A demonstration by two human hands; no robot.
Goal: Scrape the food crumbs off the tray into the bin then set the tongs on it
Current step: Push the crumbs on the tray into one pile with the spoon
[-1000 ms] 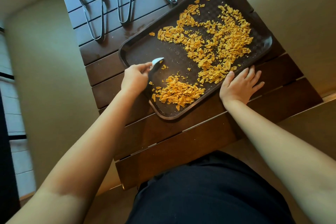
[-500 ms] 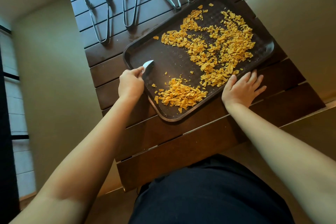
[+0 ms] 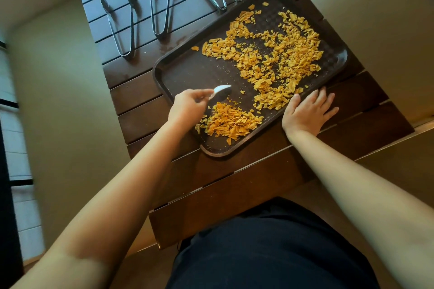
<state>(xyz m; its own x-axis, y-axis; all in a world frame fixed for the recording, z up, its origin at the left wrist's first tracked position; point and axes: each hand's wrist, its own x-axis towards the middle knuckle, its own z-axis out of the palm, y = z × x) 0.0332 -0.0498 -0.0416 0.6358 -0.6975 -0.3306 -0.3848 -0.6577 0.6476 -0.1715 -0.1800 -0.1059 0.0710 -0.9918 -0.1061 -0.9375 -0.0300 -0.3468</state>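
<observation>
Your left hand (image 3: 187,103) grips one white scraper (image 3: 220,91) over the one brown tray (image 3: 178,70) mid-frame; your right hand (image 3: 307,112) lies flat, fingers spread, on its rim. Two crumb patches (image 3: 270,54). Four tongs (image 3: 119,26) along the top, off the tray

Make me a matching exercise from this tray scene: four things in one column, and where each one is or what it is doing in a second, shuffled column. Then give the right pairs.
Things
1. left hand
2. right hand
3. small heap of crumbs
4. four tongs

States
A. lie on the slatted table beyond the tray
B. holds the spoon over the tray
C. rests flat against the tray's near edge
D. gathered in the tray's near corner

Pairs: 1-B, 2-C, 3-D, 4-A

The spoon, tray and table are named in the states.
</observation>
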